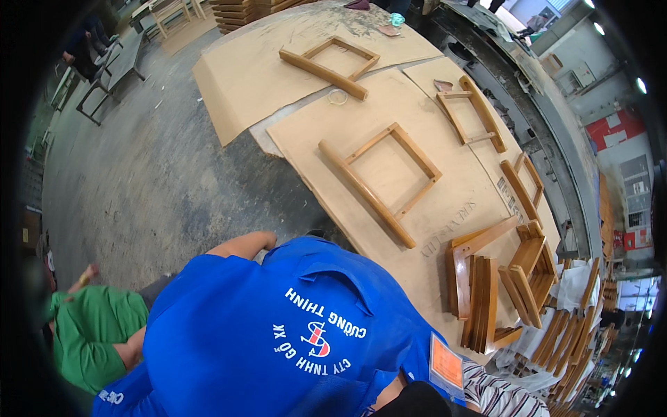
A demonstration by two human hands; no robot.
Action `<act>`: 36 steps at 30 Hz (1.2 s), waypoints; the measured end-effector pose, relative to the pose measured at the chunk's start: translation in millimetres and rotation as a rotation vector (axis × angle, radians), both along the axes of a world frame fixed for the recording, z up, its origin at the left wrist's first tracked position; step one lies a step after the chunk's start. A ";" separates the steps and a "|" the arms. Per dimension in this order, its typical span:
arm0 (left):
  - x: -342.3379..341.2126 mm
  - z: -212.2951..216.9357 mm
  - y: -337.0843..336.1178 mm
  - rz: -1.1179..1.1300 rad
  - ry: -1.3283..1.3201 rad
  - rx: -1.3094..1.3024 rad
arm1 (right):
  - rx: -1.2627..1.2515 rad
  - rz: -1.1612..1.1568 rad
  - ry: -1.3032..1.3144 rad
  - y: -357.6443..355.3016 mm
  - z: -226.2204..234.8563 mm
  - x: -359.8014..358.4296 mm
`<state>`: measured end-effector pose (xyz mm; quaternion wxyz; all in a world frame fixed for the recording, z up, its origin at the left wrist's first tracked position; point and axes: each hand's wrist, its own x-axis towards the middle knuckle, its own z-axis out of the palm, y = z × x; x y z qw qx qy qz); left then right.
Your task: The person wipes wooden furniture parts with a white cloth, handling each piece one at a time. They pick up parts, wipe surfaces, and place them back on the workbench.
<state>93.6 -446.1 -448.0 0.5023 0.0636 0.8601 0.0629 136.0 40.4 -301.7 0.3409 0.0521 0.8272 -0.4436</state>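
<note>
Neither of my hands can be made out. A blue shirt (243, 333) with a printed round emblem fills the lower middle and hides much below it. A bare arm (243, 245) shows at its upper left edge; its fingers are not visible, and I cannot tell whose it is. An orange badge (446, 363) hangs at the shirt's right side, beside striped cloth (497, 393). Nearest to the shirt on the cardboard-covered table (306, 149) lies a varnished wooden frame (368, 194) with one long rail. To its right stands a cluster of wooden pieces (479, 299).
More wooden frames lie at the table's far end (325, 73) and right side (463, 104). A rubber-band-like ring (338, 97) rests near the far frame. A person in green (97, 333) is at lower left. Stacked wooden parts (566, 340) stand at the right; a low bench (114, 76) is far left.
</note>
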 end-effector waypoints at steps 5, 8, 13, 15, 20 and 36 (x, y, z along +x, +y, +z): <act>-44.8 36.4 44.4 0.008 0.275 0.114 | 0.020 0.065 -0.018 -1.7 -2.2 -0.1; -59.0 58.3 59.3 0.072 0.267 0.194 | 0.041 0.107 -0.023 -4.7 -5.0 0.0; -58.3 72.8 58.7 0.135 0.225 0.188 | 0.086 0.207 -0.007 -11.1 -14.5 4.3; -60.8 75.2 56.5 0.107 0.248 0.209 | 0.111 0.250 0.016 -13.5 -20.4 4.5; -92.3 103.6 66.1 -0.126 0.405 0.253 | 0.143 0.223 0.061 -24.5 -22.1 10.3; -223.4 305.8 206.9 -0.528 -0.541 0.656 | 0.091 -0.698 0.180 -100.8 129.8 16.4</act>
